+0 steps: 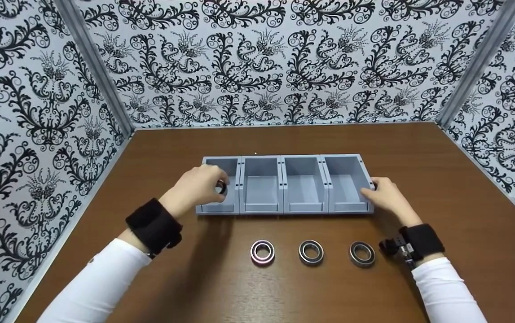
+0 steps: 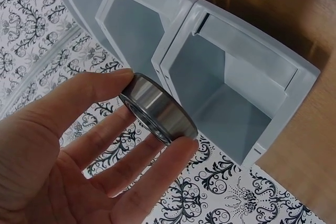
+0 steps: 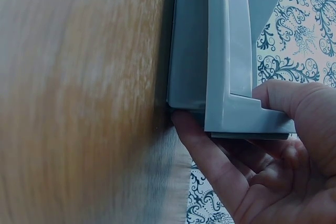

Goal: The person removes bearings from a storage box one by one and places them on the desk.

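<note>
My left hand (image 1: 201, 184) pinches a steel ball bearing (image 2: 158, 107) by its rim between thumb and fingers, above the leftmost bin (image 1: 221, 207) of a joined row of grey-blue bins. In the left wrist view the bearing is tilted near that bin's open top. My right hand (image 1: 385, 194) grips the outer side wall of the rightmost bin (image 1: 351, 207), its thumb over the edge and fingers outside. In the right wrist view the thumb (image 3: 281, 95) lies over the bin's rim, with a fingertip low by the table.
Three more bearings lie in a row on the brown table (image 1: 311, 296) before the bins: a reddish-rimmed one (image 1: 262, 261), a middle one (image 1: 311, 261) and a right one (image 1: 362, 263). Patterned walls (image 1: 261, 67) enclose the table's back and sides.
</note>
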Motion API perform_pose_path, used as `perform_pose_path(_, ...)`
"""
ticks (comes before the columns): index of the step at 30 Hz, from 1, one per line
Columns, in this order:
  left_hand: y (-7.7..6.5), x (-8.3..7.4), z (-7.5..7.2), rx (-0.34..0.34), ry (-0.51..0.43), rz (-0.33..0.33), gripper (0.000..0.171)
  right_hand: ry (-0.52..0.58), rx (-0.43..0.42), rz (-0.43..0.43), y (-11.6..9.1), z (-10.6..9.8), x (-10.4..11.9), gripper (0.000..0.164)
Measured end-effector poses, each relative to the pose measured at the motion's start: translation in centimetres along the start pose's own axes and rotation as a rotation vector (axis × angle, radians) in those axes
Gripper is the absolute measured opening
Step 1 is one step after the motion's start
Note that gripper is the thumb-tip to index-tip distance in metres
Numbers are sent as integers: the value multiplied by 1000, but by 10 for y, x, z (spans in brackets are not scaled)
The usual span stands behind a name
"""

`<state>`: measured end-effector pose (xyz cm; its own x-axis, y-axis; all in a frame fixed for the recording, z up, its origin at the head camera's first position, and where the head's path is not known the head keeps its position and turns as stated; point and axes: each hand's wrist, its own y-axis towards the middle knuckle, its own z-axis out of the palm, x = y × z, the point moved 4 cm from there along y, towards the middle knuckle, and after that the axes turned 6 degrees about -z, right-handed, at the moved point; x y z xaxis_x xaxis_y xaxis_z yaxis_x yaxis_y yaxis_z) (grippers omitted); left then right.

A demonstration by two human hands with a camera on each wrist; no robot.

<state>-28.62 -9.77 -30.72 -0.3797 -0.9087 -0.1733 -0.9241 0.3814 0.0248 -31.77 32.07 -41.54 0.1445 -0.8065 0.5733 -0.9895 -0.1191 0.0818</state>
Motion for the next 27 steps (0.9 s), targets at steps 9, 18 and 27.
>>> perform_pose_path(9,-7,-2,2,14,3,-10,27,5,7,5,0,-1,3,44)
perform_pose_path(18,-14,-7,4,16,4,16,24,7,-3,-17,-1,-1,3,41)
perform_pose_path(27,-24,-11,3,14,-8,38,22,11,0,-5,-1,0,1,41)
